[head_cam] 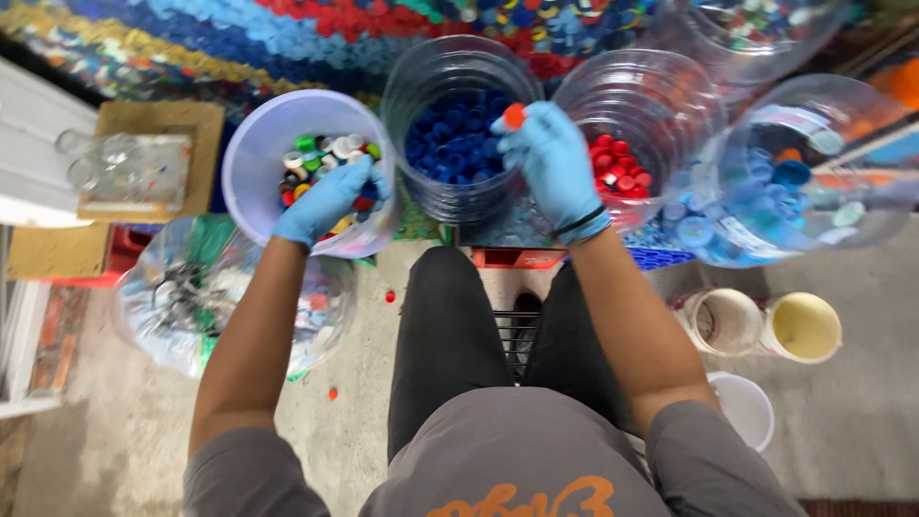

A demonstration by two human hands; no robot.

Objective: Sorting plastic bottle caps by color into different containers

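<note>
You sit before a row of clear plastic containers, each given over to one colour of bottle cap, with a wall of sorted caps (316, 29) banked behind them. At far right stands the large jug (814, 172) of light-blue and mixed blue caps; beside it the red-cap container (637, 105); at centre the blue-cap container (459, 105); to the left the pale tub (268, 163) of unsorted mixed caps. Below the tub lies a clear sack (163, 306), contents unclear. Two cream pots (804, 325) and a white pot (747, 407) stand on the floor at your right.

Your left hand (330, 196), gloved in blue, is down inside the pale tub with its fingers curled among the mixed caps; whether it has actually closed on one, the view does not show. Your right hand (553, 158), also gloved, pinches an orange-red cap (515, 116) at the fingertips, raised over the gap between the blue-cap and red-cap containers.

Judgement: the step in hand is sorting, with one cap drawn and awaiting placement. By colour, the cap belongs with the reds, so the next move calls for carrying it a little to the right, clear of the blue-cap rim, and letting go over the red-cap opening. A few stray caps (390, 296) lie on the floor.
</note>
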